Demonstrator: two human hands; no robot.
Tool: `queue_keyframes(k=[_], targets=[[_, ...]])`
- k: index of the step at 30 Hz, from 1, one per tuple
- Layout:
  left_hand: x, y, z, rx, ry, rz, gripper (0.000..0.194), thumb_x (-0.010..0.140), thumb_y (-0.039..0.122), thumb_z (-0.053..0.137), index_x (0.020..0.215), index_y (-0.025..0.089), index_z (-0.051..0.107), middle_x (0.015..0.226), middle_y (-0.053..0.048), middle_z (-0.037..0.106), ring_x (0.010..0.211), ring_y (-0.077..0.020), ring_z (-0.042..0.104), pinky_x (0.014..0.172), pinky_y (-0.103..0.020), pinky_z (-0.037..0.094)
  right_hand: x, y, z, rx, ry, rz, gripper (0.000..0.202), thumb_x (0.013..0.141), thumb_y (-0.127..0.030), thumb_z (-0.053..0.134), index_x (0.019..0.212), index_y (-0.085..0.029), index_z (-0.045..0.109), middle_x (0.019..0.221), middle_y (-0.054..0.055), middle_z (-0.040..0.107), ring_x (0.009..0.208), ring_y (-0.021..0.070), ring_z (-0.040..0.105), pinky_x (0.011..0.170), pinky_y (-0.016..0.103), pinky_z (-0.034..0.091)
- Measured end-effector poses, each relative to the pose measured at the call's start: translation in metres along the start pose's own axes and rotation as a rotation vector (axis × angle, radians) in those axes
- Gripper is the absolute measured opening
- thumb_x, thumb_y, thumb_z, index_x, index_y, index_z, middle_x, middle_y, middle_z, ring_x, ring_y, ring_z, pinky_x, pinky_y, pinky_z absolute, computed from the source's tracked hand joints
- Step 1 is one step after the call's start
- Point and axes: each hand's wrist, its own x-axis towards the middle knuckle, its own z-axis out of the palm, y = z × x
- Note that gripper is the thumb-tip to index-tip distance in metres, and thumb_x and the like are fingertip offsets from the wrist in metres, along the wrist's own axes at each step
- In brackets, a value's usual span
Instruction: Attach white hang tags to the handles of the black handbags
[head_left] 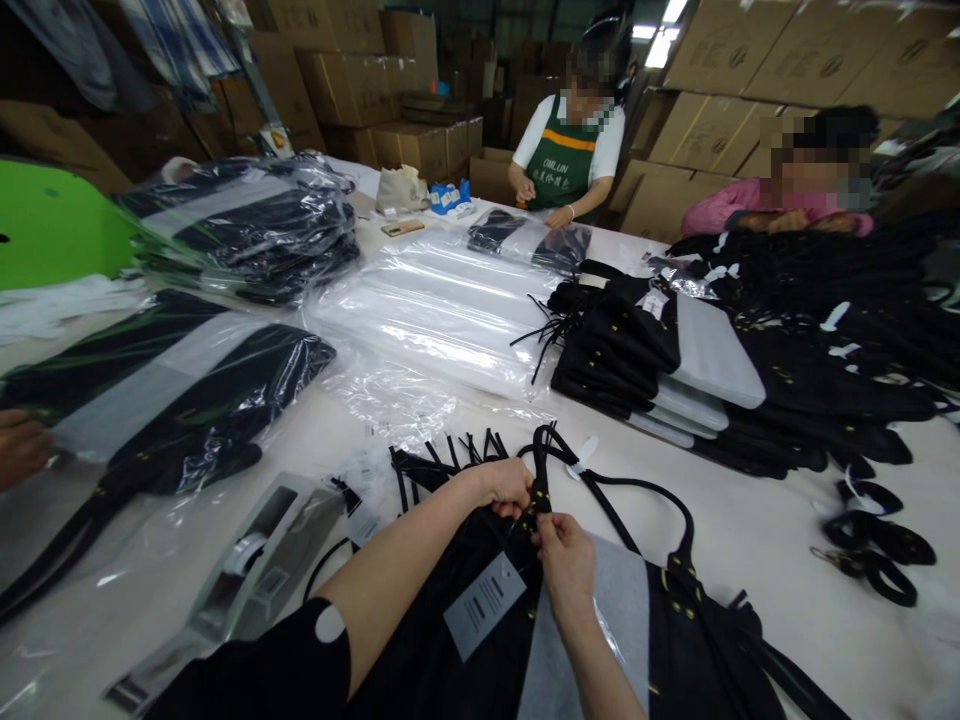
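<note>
A black bag (480, 560) with handles, gold studs and a fringe lies on the table in front of me. My left hand (508, 487) is closed at the base of one black handle (540, 480). Just below and to the right, my right hand (564, 560) pinches the same spot near the studs; the exact thing between its fingers is hard to make out. A grey printed tag (484, 605) hangs below my hands. A pale grey wrap (622, 600) crosses the bag, and a white tie (583, 455) sits on the other handle.
A tape dispenser (259, 560) stands at the left, beside a plastic-wrapped bag (172, 380) touched by another person's hand. Clear plastic bags (442, 310) lie mid-table. Stacked black bags (637, 360) and loose straps (877, 535) are at the right. Two people work across the table.
</note>
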Motion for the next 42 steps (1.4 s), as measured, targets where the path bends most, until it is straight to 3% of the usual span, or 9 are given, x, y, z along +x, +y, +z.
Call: queue_keyframes(k=[3,6,11,18,24,28,36,39,42], targets=[[-0.006,0.001,0.001,0.086,0.09,0.031,0.017,0.06,0.001,0.045,0.057,0.013,0.058,0.038,0.005,0.045,0.032,-0.0062,0.04,0.036,-0.016,0.03,-0.002,-0.001,-0.007,-0.009,-0.048,-0.06,0.027,0.076,-0.038,0.036,0.071,-0.018,0.053,0.057,0.004,0.063,0.046,0.0165,0.057,0.045,0.027,0.043],[-0.014,0.001,-0.004,0.208,0.224,0.065,0.017,0.056,0.001,0.047,0.047,0.014,0.054,0.037,0.003,0.043,0.039,-0.0086,0.043,0.041,-0.018,0.033,-0.004,-0.005,-0.016,-0.069,-0.021,-0.177,0.026,0.074,-0.034,0.039,0.081,-0.017,0.057,0.075,0.008,0.065,0.069,0.0203,0.061,0.063,0.032,0.046],[-0.033,-0.005,-0.019,0.355,0.377,0.136,0.017,0.055,0.001,0.049,0.053,0.014,0.06,0.051,0.0,0.054,0.055,-0.0122,0.05,0.054,-0.019,0.037,0.004,-0.016,-0.024,-0.153,0.018,-0.388,0.029,0.078,-0.032,0.037,0.086,-0.016,0.06,0.088,0.01,0.06,0.086,0.0214,0.053,0.079,0.035,0.041],[-0.042,-0.006,-0.016,0.36,0.416,0.17,0.021,0.061,0.005,0.047,0.067,0.013,0.066,0.059,0.0,0.059,0.057,-0.0124,0.052,0.057,-0.019,0.038,0.023,-0.032,-0.012,-0.291,-0.092,-0.575,0.019,0.078,-0.024,0.047,0.088,-0.021,0.063,0.098,0.007,0.059,0.094,0.0237,0.046,0.081,0.038,0.035],[-0.039,-0.008,-0.011,0.267,0.404,0.188,0.018,0.058,0.004,0.049,0.063,0.014,0.064,0.057,0.002,0.056,0.059,-0.0117,0.05,0.055,-0.018,0.038,0.033,-0.028,-0.005,-0.313,-0.137,-0.607,0.014,0.077,-0.018,0.045,0.071,-0.019,0.058,0.084,0.006,0.06,0.086,0.0208,0.047,0.077,0.035,0.034],[-0.036,-0.011,-0.007,0.113,0.366,0.159,0.019,0.061,0.008,0.051,0.074,0.012,0.064,0.051,0.004,0.052,0.046,-0.0095,0.048,0.045,-0.018,0.036,0.034,-0.025,-0.003,-0.282,-0.135,-0.623,0.014,0.077,-0.018,0.042,0.068,-0.019,0.053,0.078,0.005,0.058,0.079,0.0197,0.047,0.073,0.034,0.036],[-0.028,-0.018,0.0,-0.186,0.399,0.182,0.008,0.061,0.008,0.052,0.058,0.012,0.058,0.043,0.007,0.043,0.039,-0.0049,0.037,0.039,-0.017,0.027,0.022,-0.021,-0.015,-0.227,-0.047,-0.554,0.014,0.079,-0.026,0.04,0.076,-0.019,0.052,0.083,0.007,0.057,0.082,0.02,0.051,0.074,0.033,0.04],[-0.026,-0.022,0.007,-0.338,0.393,0.194,0.008,0.06,0.009,0.053,0.053,0.013,0.054,0.04,0.008,0.041,0.037,-0.0047,0.035,0.038,-0.017,0.026,-0.002,-0.011,-0.028,-0.277,0.001,-0.377,0.028,0.079,-0.037,0.041,0.093,-0.015,0.051,0.089,0.011,0.056,0.085,0.0249,0.053,0.071,0.036,0.04],[-0.024,-0.022,0.014,-0.502,0.367,0.194,0.009,0.059,0.009,0.054,0.052,0.014,0.05,0.038,0.008,0.041,0.034,-0.0042,0.033,0.036,-0.018,0.022,-0.026,-0.003,-0.034,-0.349,-0.075,-0.149,0.04,0.075,-0.043,0.047,0.101,-0.014,0.048,0.095,0.013,0.056,0.09,0.0287,0.052,0.072,0.037,0.038]])
